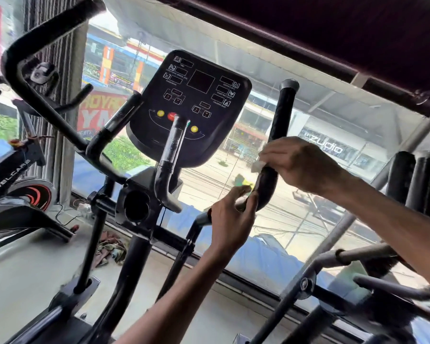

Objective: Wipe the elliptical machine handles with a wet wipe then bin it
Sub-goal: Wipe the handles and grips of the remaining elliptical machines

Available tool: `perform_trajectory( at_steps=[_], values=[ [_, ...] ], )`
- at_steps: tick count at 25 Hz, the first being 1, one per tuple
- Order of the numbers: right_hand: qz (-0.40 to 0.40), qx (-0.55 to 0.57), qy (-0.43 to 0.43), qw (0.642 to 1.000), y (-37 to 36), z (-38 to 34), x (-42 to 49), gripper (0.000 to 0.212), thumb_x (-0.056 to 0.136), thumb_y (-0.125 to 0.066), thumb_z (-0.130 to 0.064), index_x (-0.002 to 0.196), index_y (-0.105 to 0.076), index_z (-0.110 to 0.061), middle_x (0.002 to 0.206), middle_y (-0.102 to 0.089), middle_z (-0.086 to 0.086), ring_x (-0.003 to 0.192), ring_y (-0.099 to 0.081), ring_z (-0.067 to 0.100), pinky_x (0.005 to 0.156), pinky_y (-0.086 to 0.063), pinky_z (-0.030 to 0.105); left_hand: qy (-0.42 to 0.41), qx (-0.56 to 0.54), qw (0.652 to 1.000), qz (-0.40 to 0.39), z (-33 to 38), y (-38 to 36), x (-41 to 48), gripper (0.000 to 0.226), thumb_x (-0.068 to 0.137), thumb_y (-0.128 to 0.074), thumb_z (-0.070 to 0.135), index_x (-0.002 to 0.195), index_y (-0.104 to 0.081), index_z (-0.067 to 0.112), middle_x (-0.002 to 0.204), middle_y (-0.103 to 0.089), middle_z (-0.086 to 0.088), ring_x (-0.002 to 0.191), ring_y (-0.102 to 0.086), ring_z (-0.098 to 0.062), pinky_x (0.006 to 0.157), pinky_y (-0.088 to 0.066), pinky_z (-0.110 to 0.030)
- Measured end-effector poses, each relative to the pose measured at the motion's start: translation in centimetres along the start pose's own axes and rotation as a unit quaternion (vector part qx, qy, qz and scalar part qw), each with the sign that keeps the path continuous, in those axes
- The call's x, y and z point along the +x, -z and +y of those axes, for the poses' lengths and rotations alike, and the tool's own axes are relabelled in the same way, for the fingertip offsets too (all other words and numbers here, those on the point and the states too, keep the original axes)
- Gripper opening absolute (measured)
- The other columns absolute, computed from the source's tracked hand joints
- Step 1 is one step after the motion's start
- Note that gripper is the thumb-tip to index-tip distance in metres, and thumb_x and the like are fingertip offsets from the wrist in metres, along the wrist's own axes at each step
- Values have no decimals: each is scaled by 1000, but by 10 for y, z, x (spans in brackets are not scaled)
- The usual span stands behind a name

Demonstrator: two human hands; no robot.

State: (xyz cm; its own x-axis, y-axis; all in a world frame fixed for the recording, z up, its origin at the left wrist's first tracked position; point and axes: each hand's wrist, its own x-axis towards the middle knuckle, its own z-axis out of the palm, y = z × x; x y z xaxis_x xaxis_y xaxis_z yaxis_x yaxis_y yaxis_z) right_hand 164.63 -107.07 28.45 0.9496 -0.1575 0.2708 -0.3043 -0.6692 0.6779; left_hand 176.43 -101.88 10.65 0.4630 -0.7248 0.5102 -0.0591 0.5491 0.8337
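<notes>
Both hands (pixel 230 220) (pixel 301 163) on handle (pixel 282 115), apparently gripping wipe (pixel 257 166)

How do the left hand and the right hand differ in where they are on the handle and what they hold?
The right hand is higher on the right handle, pressing a white wet wipe against it; the left hand grips lower, near the bend, holding a greenish item I cannot identify. Both touch the same handle.
</notes>
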Motion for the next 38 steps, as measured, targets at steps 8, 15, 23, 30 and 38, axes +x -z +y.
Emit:
perform_trajectory(
  at_steps=[8,15,23,30,38],
  values=[
    [-126,-4,81,989,9,-33,8,26,101,-49,-23,87,-71,-17,88,-70,-3,93,-64,26,95,-46,39,-40,43,997,-54,-23,5,-10,40,84,-47,34,117,-66,21,104,-72,5,99,-64,-19,84,-51,-39],
    [-129,23,48,990,23,-2,18,21,99,-57,-20,98,-77,-14,99,-74,-2,99,-62,26,90,-50,42,-26,-32,997,-61,-12,-3,-5,45,92,-54,45,132,-61,25,120,-69,6,108,-65,-7,91,-55,-35],
    [-98,-16,-18,995,34,62,50,15,84,-78,0,98,-80,-5,98,-78,6,95,-64,34,85,-56,42,-15,-81,996,-28,20,-11,21,38,94,-59,38,128,-67,20,114,-71,11,107,-66,-4,84,-58,-39],
    [-133,-14,-25,991,36,89,64,12,90,-74,-9,98,-81,-9,100,-79,3,95,-63,31,86,-52,41,12,-99,994,-42,29,-11,30,20,96,-63,27,113,-72,22,105,-72,13,96,-67,0,78,-57,-27],
    [-110,-69,-113,985,40,113,85,22,98,-62,-18,96,-83,-11,94,-74,7,92,-68,30,89,-56,47,35,-107,992,-50,31,-8,35,14,97,-64,19,107,-74,23,99,-74,14,93,-69,2,77,-56,-24]
  ],
)
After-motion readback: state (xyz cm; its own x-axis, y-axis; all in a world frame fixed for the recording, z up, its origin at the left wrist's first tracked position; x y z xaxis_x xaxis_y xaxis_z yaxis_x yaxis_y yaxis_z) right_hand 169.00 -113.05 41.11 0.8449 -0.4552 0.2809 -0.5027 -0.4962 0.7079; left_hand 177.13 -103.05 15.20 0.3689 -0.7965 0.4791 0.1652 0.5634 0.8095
